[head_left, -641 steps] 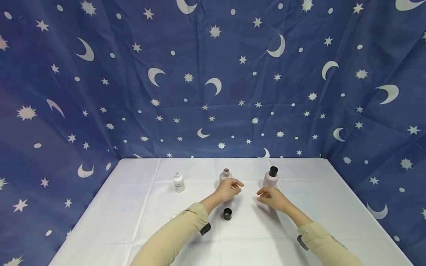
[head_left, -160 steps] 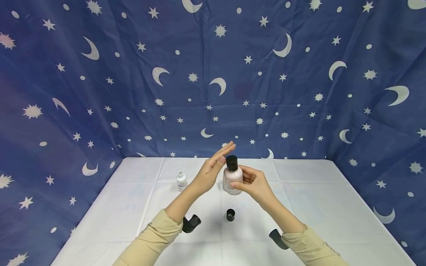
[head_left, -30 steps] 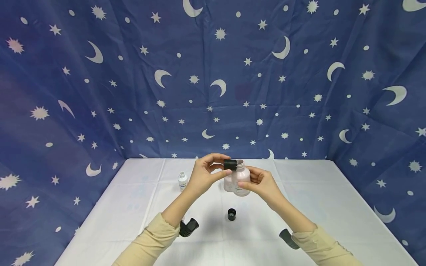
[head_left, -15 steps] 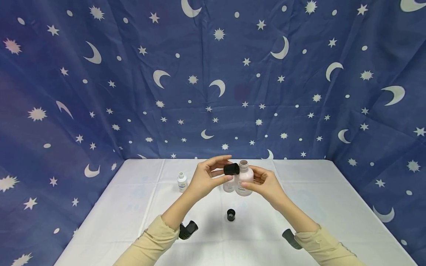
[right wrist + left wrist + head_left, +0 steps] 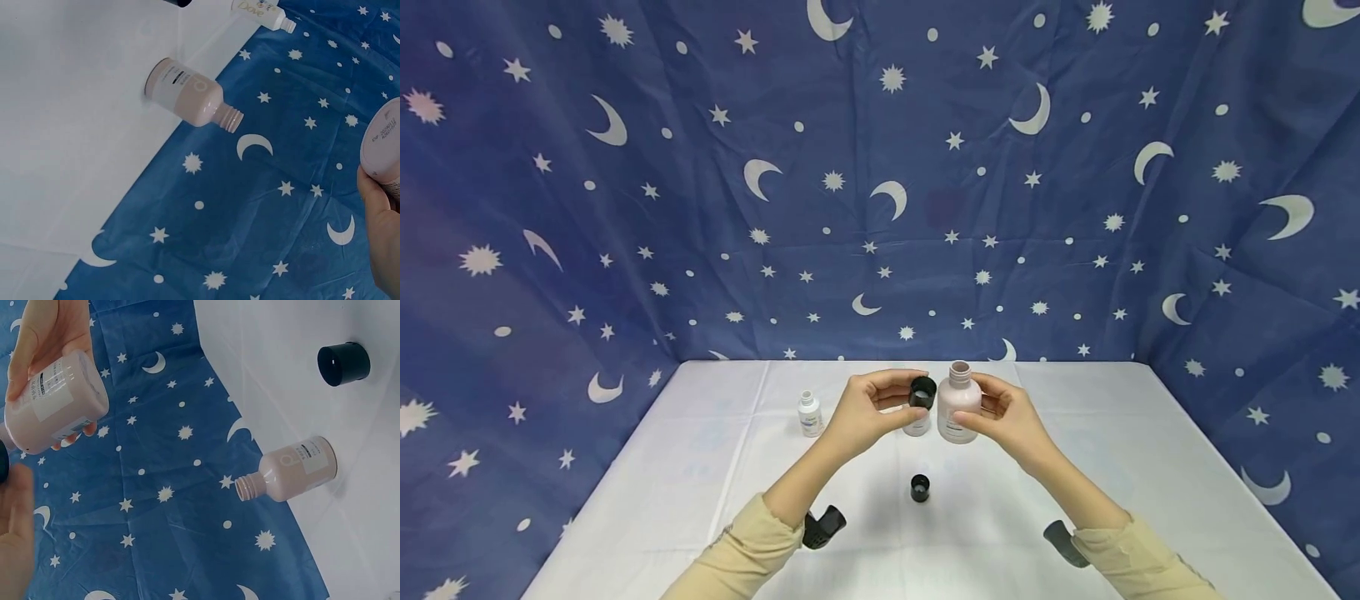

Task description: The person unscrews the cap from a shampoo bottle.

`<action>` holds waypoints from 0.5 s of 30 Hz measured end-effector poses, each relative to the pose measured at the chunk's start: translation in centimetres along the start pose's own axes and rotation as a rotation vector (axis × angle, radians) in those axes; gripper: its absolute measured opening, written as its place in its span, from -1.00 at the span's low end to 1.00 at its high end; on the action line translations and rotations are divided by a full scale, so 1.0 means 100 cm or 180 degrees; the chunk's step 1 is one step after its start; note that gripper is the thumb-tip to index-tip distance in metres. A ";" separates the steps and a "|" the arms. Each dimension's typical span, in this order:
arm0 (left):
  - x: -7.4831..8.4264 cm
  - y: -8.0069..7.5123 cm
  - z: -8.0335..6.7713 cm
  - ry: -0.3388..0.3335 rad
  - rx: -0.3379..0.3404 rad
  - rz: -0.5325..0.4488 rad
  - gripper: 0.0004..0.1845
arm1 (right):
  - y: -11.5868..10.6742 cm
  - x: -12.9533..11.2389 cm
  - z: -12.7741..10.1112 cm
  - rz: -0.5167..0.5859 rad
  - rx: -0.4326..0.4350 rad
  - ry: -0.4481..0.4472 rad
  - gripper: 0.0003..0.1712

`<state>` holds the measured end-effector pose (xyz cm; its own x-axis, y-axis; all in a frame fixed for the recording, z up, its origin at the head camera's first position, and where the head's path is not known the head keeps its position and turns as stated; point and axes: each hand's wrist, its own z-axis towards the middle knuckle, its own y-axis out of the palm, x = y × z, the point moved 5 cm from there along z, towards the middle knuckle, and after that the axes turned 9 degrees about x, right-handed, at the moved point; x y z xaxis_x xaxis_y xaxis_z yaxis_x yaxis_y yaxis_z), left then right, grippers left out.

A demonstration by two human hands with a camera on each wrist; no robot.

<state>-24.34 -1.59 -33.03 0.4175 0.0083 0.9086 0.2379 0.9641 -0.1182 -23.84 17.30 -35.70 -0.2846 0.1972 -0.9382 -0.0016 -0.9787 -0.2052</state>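
My right hand (image 5: 987, 408) grips a pink bottle (image 5: 958, 410) upright above the table, its neck bare. It shows as a pink bottle (image 5: 57, 403) in the left wrist view and at the edge of the right wrist view as a pink bottle (image 5: 384, 147). My left hand (image 5: 891, 404) pinches its black cap (image 5: 922, 392) just left of the neck. A second uncapped pink bottle (image 5: 294, 469) stands on the white table (image 5: 1075, 467) behind my left hand. Another black cap (image 5: 920, 487) lies on the table below my hands.
A small white bottle (image 5: 809, 414) without a cap stands at the back left of the table. A blue cloth (image 5: 880, 208) printed with stars and moons hangs behind and at both sides. Black wrist cameras (image 5: 823, 527) sit under my sleeves.
The black cap was on the held bottle five seconds ago. Over the last second my left hand has drawn it down and left, away from the neck, and the bottle has shifted slightly right.
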 end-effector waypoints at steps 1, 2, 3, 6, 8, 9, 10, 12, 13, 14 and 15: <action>-0.001 0.001 0.000 0.0002 -0.0005 0.0026 -0.52 | -0.001 0.001 0.000 0.0000 0.0008 -0.0026 -0.34; -0.002 0.001 0.000 0.0005 0.0002 0.0045 -0.52 | -0.002 0.001 0.000 -0.0006 0.0019 -0.0064 -0.33; -0.003 0.001 0.000 -0.0002 0.0013 0.0069 -0.52 | -0.003 0.002 0.000 -0.0026 0.0037 -0.0097 -0.34; -0.005 0.001 0.000 0.0019 0.0067 0.0127 -0.52 | -0.006 0.003 0.001 -0.0063 0.0099 -0.0214 -0.37; -0.007 0.001 0.000 0.0031 0.0104 0.0152 -0.52 | -0.009 0.004 0.002 -0.0092 0.0149 -0.0259 -0.39; -0.008 0.001 0.000 0.0033 0.0118 0.0162 -0.52 | -0.010 0.005 0.003 -0.0097 0.0171 -0.0270 -0.39; -0.010 0.001 0.000 0.0042 0.0123 0.0166 -0.53 | -0.011 0.006 0.003 -0.0097 0.0183 -0.0285 -0.40; -0.012 0.002 -0.001 0.0022 0.0130 0.0151 -0.53 | -0.014 0.008 0.003 -0.0108 0.0212 -0.0328 -0.41; -0.013 0.003 -0.001 0.0012 0.0123 0.0143 -0.53 | -0.016 0.009 0.003 -0.0108 0.0223 -0.0353 -0.42; -0.014 0.004 -0.002 -0.0002 0.0118 0.0132 -0.53 | -0.018 0.010 0.002 -0.0139 0.0246 -0.0403 -0.43; -0.015 0.005 -0.002 -0.0009 0.0108 0.0121 -0.52 | -0.020 0.010 0.002 -0.0170 0.0274 -0.0460 -0.43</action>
<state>-24.63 -1.16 -34.54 0.4233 0.0458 0.9048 0.1921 0.9715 -0.1390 -24.30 19.42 -36.23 -0.4168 0.2449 -0.8754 -0.1007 -0.9695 -0.2233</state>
